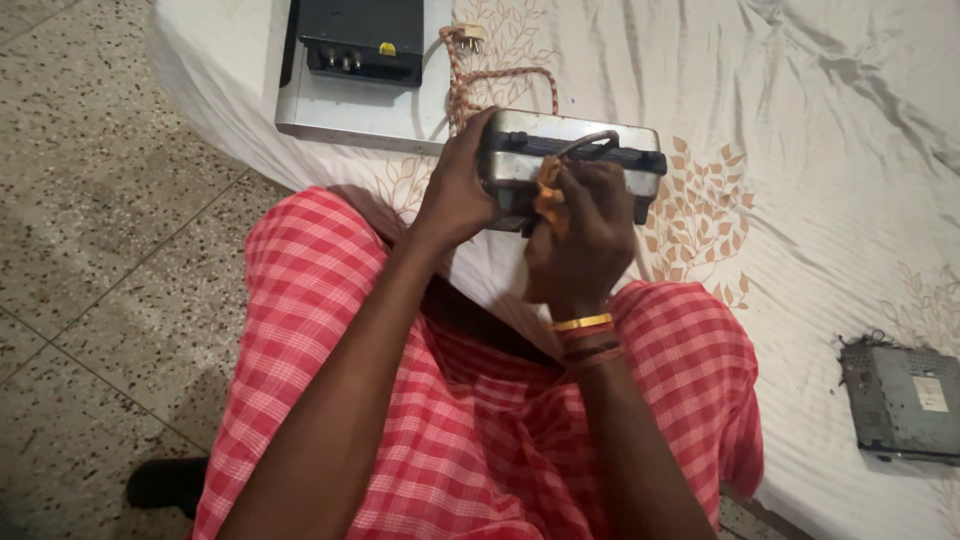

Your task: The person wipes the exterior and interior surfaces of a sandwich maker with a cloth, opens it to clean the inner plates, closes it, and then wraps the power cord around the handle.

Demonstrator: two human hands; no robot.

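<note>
My left hand (458, 190) grips the left end of a small metal box-shaped device (575, 150) with a dark front face, holding it tilted over the edge of a bed. My right hand (580, 235) is closed around an orange-handled tool (548, 200) pressed against the device's near side. A dark wire loop sticks up from the device just above my right fingers. Bangles and threads circle my right wrist. My legs under a red checked cloth (480, 420) fill the lower middle.
A white sheet with a leaf print (800, 150) covers the bed. A silver flat unit with a black box on it (355, 70) lies at the top left, beside a braided cord with a plug (470, 60). Another grey metal unit (905, 400) lies at right. Speckled floor at left.
</note>
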